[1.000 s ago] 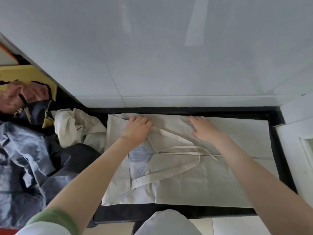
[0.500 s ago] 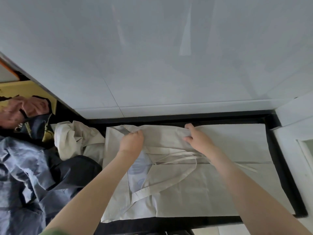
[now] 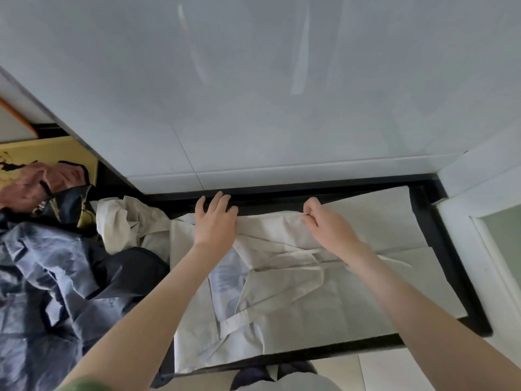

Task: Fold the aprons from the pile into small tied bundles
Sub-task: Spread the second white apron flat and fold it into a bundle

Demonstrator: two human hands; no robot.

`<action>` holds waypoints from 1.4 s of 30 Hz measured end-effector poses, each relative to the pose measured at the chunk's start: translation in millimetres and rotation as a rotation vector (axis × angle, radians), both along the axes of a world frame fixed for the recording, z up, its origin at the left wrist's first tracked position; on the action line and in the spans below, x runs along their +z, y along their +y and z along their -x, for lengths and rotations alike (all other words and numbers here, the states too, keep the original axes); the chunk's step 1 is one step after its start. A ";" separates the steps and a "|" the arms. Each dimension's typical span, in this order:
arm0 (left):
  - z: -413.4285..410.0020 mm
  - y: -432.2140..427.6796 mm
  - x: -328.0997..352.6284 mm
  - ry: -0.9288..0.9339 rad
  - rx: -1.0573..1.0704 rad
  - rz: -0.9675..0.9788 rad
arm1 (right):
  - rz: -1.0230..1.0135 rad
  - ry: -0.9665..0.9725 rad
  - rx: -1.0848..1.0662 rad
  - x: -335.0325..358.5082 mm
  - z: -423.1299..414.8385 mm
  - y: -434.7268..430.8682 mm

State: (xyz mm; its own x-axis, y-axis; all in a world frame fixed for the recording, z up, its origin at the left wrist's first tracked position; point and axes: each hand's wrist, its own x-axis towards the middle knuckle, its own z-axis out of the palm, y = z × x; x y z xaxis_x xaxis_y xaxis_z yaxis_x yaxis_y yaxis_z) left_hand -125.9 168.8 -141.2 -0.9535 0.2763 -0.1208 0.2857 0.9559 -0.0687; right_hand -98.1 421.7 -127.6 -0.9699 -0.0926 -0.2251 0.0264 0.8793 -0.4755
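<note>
Wall panelling, pale and glossy, fills the far half of the view and meets a black counter at its foot. On the left side lies the pile: a crumpled blue apron takes up most of it, with a cream apron bunched at its far right corner and a pink cloth at its far left.

Just right of the pile, a beige apron is spread flat on the counter, covering nearly all of it and leaving black margins at the far, right and near sides. Its left edge touches the cream apron. Part of the cloth is folded over near the middle, and a faint bluish print shows on the left portion.

The left hand rests palm down on the apron's far left edge, fingers straight and a little spread, the tips reaching onto the black surface. The right hand, well apart from it, pinches a raised fold of the apron's far edge between thumb and forefinger, the other fingers curled.

Narrow tie straps lie loose across the apron's middle, running under the right wrist.
</note>
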 end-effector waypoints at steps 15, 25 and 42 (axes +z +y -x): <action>-34.3 13.8 46.3 0.061 -0.489 -0.008 | -0.203 0.286 0.075 13.3 -60.7 22.0; -57.0 21.6 49.5 -0.662 -0.265 0.045 | -0.294 -0.028 0.068 15.2 -93.4 1.5; -45.0 100.0 -2.4 -0.264 -0.388 -0.127 | 0.066 0.004 -1.091 -8.7 -51.2 137.2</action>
